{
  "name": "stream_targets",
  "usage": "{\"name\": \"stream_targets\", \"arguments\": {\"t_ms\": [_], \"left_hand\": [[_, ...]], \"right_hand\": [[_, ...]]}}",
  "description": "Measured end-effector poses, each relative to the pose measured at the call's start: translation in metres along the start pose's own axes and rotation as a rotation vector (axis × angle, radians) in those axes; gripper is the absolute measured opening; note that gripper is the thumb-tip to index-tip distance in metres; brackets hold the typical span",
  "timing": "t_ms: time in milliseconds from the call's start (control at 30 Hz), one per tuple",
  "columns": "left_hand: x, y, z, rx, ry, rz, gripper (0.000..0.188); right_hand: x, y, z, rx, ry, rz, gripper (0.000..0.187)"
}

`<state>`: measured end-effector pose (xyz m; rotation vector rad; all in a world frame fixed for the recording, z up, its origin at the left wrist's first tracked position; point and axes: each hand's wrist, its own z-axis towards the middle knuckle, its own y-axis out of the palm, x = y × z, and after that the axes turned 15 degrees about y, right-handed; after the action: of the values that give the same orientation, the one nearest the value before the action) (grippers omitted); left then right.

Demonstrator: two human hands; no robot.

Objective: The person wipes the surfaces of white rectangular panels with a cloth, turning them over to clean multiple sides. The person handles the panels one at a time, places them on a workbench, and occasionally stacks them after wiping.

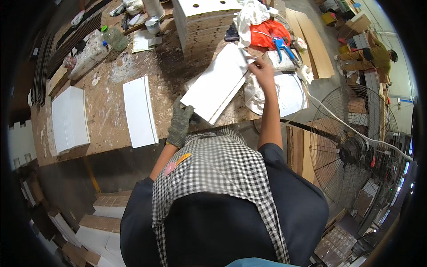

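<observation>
A white rectangular panel (215,82) lies slanted on the worn workbench, with a thin brownish line along its near long edge. My left hand (179,122), in a grey-green knit glove, grips the panel's lower left corner. My bare right hand (263,73) is at the panel's far right end, its fingers bent together. A small greyish piece shows by those fingertips, too blurred to name. Left of my gloved hand, another white panel (140,111) lies flat on the bench.
A white panel stack (70,118) sits at the bench's left; a taller stack of drilled panels (207,26) stands behind. A blue glue gun (283,48), red bag (269,33) and white cloth lie right. A plastic bottle (114,39) stands far left. A large fan (351,149) is at right; a person (378,60) is beyond.
</observation>
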<state>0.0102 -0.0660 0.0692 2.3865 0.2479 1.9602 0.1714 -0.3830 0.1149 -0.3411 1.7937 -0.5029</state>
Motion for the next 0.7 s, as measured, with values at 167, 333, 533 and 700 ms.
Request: {"name": "stream_targets", "arguments": {"t_ms": [167,333,533,700], "left_hand": [[0.012,-0.001,-0.012,-0.062,-0.013,-0.084,0.067],[0.003,-0.001,-0.006,-0.133,-0.087,-0.094,0.064],[0.007,0.017,-0.002,0.025,-0.045,-0.084,0.06],[0.008,0.022,0.005,0.109,-0.081,-0.159,0.056]], "right_hand": [[0.084,-0.062,0.093,0.733,0.251,-0.27,0.027],[0.143,-0.094,0.119,0.73,0.357,-0.361,0.028],[0.076,-0.059,0.12,0.88,0.09,-0.594,0.028],[0.018,0.006,0.18,0.302,-0.313,-0.416,0.024]]}}
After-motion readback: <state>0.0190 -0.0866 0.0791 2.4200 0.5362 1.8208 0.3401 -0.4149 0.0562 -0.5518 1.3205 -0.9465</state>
